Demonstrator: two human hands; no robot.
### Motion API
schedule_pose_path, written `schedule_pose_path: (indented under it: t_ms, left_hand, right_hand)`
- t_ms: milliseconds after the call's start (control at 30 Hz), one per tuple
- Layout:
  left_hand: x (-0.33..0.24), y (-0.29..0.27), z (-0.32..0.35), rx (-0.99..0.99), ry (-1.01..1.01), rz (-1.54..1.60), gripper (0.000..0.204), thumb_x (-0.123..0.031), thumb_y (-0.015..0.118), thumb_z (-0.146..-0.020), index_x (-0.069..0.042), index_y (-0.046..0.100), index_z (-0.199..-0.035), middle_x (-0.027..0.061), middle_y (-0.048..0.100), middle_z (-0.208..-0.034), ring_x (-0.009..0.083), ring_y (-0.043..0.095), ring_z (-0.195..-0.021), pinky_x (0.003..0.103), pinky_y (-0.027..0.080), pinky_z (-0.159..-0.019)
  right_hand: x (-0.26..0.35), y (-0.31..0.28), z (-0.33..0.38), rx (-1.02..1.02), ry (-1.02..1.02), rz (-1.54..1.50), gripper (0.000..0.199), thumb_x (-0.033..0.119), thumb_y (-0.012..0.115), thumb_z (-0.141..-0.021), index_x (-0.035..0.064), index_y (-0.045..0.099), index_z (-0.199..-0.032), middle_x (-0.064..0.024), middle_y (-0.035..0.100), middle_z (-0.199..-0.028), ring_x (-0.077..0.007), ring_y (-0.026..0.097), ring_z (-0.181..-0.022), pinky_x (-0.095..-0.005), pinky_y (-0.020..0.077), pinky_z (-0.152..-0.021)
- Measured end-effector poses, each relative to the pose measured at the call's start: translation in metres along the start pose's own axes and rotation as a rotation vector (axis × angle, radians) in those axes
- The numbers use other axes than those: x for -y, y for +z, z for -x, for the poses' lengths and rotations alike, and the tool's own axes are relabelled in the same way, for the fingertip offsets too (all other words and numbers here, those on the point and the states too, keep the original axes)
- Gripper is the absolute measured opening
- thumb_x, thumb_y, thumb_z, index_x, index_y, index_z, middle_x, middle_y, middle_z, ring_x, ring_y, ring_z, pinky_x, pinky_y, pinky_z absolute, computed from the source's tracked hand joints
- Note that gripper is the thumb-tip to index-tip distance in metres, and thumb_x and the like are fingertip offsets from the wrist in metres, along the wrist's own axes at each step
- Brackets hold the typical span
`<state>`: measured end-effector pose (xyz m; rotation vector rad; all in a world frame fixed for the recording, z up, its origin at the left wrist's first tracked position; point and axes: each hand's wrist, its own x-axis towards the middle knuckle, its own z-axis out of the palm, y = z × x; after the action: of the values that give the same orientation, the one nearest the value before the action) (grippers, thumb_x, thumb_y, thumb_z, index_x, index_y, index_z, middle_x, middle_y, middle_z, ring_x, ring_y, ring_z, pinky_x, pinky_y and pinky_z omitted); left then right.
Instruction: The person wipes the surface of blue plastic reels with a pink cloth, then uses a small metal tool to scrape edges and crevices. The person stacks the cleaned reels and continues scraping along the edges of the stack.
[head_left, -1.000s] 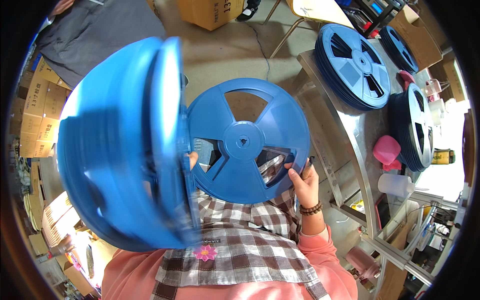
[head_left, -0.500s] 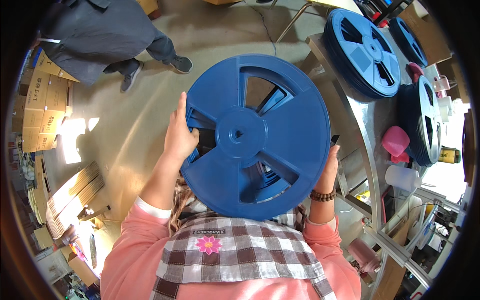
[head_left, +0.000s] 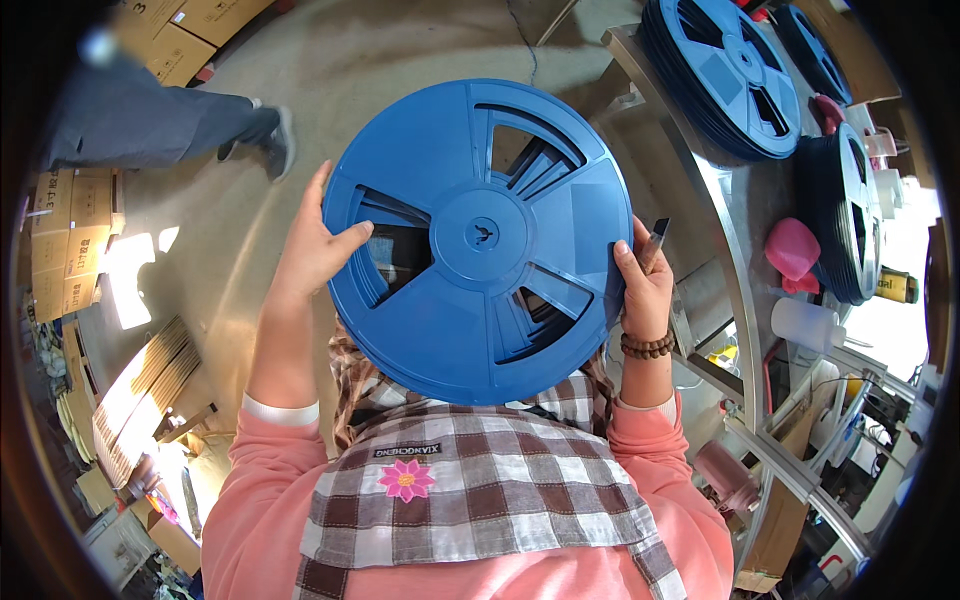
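Observation:
A stack of blue plastic reels (head_left: pixel 482 330) is held up in front of my apron, its round face toward me. Through the cut-out windows, more layers of blue rim show beneath the top one. My left hand (head_left: pixel 312 245) grips the left edge, thumb over the rim at a window and fingers along the outside. At the right edge my right hand (head_left: pixel 648 295) presses its thumb on the rim. A slim tool with a dark, slanted tip (head_left: pixel 655 245) also sticks up from that hand; its exact kind is unclear.
To the right, a metal-edged table (head_left: pixel 725 240) bears stacked blue reels (head_left: pixel 715 75), a pink object (head_left: pixel 790 250) and a white roll (head_left: pixel 805 325). Cardboard boxes (head_left: pixel 70 240) and flat cardboard (head_left: pixel 145 395) are at left. A person in dark trousers (head_left: pixel 190 125) is at upper left.
The reel stack has shifted up and slightly left, and its face has turned. My right thumb now shows on the rim, with more of the tool visible. The person has moved left.

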<state>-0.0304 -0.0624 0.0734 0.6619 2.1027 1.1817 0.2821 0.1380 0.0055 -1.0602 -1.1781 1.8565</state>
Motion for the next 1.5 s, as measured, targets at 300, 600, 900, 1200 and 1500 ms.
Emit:
schedule_pose_path:
  t_ms: [300, 600, 900, 1200, 1500]
  left_hand:
    - [0.033, 0.005, -0.01, 0.129, -0.12, 0.392, 0.069, 0.0, 0.072, -0.075, 0.005, 0.041, -0.137, 0.0153, 0.061, -0.118, 0.0208, 0.061, -0.104, 0.035, 0.052, -0.089]
    - [0.038, 0.012, 0.024, 0.031, -0.45, 0.684, 0.047, 0.0, 0.067, -0.078, 0.001, 0.05, -0.122, 0.0129, 0.062, -0.09, 0.0204, 0.063, -0.071, 0.037, 0.057, -0.062]
    - [0.052, 0.04, 0.042, -0.078, -0.581, 1.025, 0.007, -0.005, 0.063, -0.085, -0.007, 0.056, -0.084, 0.0035, 0.054, -0.07, 0.0166, 0.053, -0.06, 0.036, 0.047, -0.057]
    - [0.025, 0.048, 0.049, -0.113, -0.658, 1.078, 0.007, -0.007, 0.062, -0.086, -0.008, 0.056, -0.084, 0.0021, 0.052, -0.07, 0.0164, 0.051, -0.063, 0.036, 0.044, -0.062]
    - [0.022, 0.041, 0.045, 0.023, -0.718, 1.215, 0.01, -0.011, 0.059, -0.089, -0.01, 0.052, -0.082, 0.0003, 0.05, -0.07, 0.0144, 0.05, -0.066, 0.035, 0.044, -0.066]
  right_hand:
    - [-0.012, -0.007, -0.002, -0.026, -0.004, -0.014, 0.053, 0.014, 0.072, -0.089, -0.0075, 0.052, -0.132, -0.0148, 0.06, -0.127, -0.0185, 0.059, -0.113, -0.0314, 0.0461, -0.099]
    - [0.002, -0.003, -0.048, 0.104, 0.005, 0.161, 0.057, 0.019, 0.078, -0.084, -0.0069, 0.056, -0.13, -0.0132, 0.064, -0.119, -0.0168, 0.06, -0.107, -0.0291, 0.0474, -0.095]
    - [-0.04, -0.057, -0.054, -0.031, -0.048, -0.194, 0.047, 0.046, 0.038, -0.103, 0.0065, 0.061, -0.115, -0.0049, 0.065, -0.093, -0.0081, 0.046, -0.055, -0.0218, 0.0382, -0.051]
    - [0.02, -0.034, -0.004, -0.019, -0.54, -0.251, 0.022, 0.022, 0.043, -0.105, 0.0084, 0.052, -0.12, -0.0091, 0.058, -0.106, -0.0164, 0.056, -0.092, -0.0318, 0.0461, -0.08]
    - [-0.043, -0.05, -0.056, -0.108, 0.291, -0.375, 0.034, 0.026, 0.032, -0.106, 0.0051, 0.056, -0.097, -0.0076, 0.065, -0.094, -0.0148, 0.063, -0.08, -0.0289, 0.0525, -0.069]
